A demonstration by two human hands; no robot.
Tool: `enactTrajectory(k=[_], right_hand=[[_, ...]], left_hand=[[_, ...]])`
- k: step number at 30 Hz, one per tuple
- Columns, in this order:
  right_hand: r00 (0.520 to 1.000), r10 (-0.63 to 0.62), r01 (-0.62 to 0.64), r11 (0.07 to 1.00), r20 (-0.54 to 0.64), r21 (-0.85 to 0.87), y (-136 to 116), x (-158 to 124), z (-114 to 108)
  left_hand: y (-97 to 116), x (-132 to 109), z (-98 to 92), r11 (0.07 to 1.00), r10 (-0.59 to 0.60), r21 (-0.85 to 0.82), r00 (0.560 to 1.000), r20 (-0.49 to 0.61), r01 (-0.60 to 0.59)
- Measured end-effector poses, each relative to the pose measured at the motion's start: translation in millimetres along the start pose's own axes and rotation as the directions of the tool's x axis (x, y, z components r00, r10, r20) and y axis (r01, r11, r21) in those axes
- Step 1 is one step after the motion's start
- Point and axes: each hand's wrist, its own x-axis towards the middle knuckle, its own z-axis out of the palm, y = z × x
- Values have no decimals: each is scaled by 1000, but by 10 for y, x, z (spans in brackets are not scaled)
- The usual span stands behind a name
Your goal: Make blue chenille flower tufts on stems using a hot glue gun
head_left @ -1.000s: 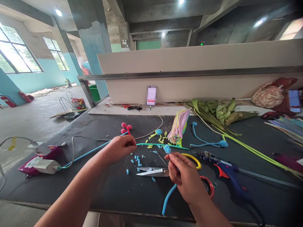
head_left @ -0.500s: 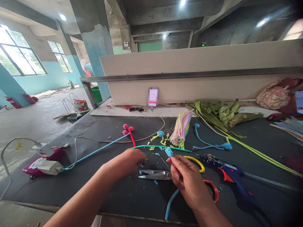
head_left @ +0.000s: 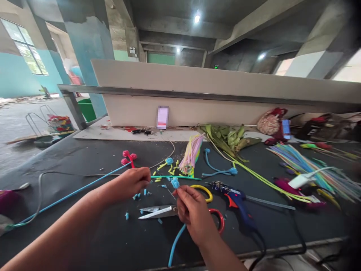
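Note:
My right hand (head_left: 194, 212) pinches a blue fuzzy-wire flower (head_left: 175, 183) upright between thumb and fingers. Its blue stem (head_left: 176, 242) comes out below the palm. Under that hand lie scissors (head_left: 159, 212) with one yellow and one red handle loop, blades pointing left. My left hand (head_left: 138, 180) is closed over the table, covering the near end of a red fuzzy-wire stem with pink balls (head_left: 129, 157) and one end of a green stem (head_left: 180, 177). Whatever its fingers hold is hidden. Small blue cut pieces (head_left: 137, 196) are scattered just below it.
A blue glue gun (head_left: 238, 203) lies right of the scissors. Behind are a bundle of pink and yellow stems (head_left: 191, 156), blue flowers (head_left: 232, 171), dried leaves (head_left: 228, 139) and a phone (head_left: 162, 117). More coloured stems (head_left: 307, 162) and a white plug (head_left: 303, 180) sit at right.
The view has turned right, so the scene sits further left. My left hand has moved away from me, uncovering blue cut pieces. My right hand still holds the blue flower.

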Motion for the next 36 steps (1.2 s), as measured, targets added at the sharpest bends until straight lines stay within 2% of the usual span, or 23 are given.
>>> enactTrajectory(k=[3, 6, 9, 12, 17, 23, 29, 32, 36], right_hand=[[1000, 15, -15, 1000, 1, -24, -2, -20, 13], [1000, 21, -21, 999, 8, -46, -7, -50, 33], [1000, 24, -24, 998, 6, -62, -4, -64, 45], [1000, 31, -31, 997, 3, -74, -3, -62, 51], [1000, 26, -26, 996, 7, -87, -5, -57, 52], [1000, 21, -18, 992, 19, -121, 18, -52, 29], [1000, 15, -17, 984, -10, -176, 26, -37, 43], [1000, 4, -8, 980, -22, -198, 31, -40, 53], [1000, -11, 4, 968, -29, -250, 53, -44, 47]], left_hand=[[-30, 33, 35, 947, -94, -304, 995, 44, 103], [-161, 13, 103, 878, -151, -441, 982, 115, 187], [-289, -43, 97, 876, -147, -432, 971, 186, 215], [-330, -82, 38, 862, -156, -446, 964, 214, 239], [-243, -88, 6, 868, -191, -419, 958, 214, 267], [-261, -83, 75, 895, -196, -384, 974, 115, 226], [-273, -103, 89, 840, -129, -501, 974, 187, 207], [-252, -96, 110, 892, -131, -407, 975, 180, 196], [-269, -88, 168, 990, -40, -130, 995, 88, 51]])
